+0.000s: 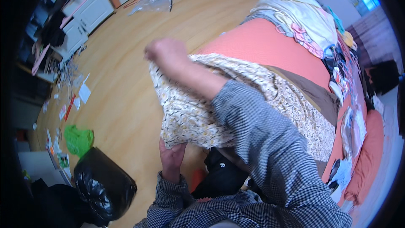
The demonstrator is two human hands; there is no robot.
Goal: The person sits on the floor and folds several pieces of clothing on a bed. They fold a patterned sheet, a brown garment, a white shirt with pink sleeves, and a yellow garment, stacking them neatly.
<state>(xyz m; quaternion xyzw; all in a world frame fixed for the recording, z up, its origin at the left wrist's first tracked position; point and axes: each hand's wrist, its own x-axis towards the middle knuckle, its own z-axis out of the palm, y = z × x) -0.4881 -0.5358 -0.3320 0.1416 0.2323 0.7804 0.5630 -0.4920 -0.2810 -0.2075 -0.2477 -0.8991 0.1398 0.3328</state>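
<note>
A cream floral cloth (pixel 186 117) with yellow and dark markings spreads in front of me, partly over the bed. My left hand (pixel 172 155) grips its near left corner between thumb and fingers. At the cloth's far left edge is my right hand (pixel 167 55), blurred by motion, its fingers curled and the fabric hanging just beneath them. The right forearm crosses over the cloth and hides part of it. Under the cloth's right side a brown fabric (pixel 311 90) shows, lying on the coral bed cover (pixel 262 44).
Heaped clothes (pixel 294 15) cover the bed's far end; more garments line its right side, near a coral bolster (pixel 368 158). On the wooden floor are a black plastic bag (pixel 104 180), a green bag (pixel 78 140), scattered litter and clear plastic (pixel 155 0). White cabinets (pixel 93 9) stand at left.
</note>
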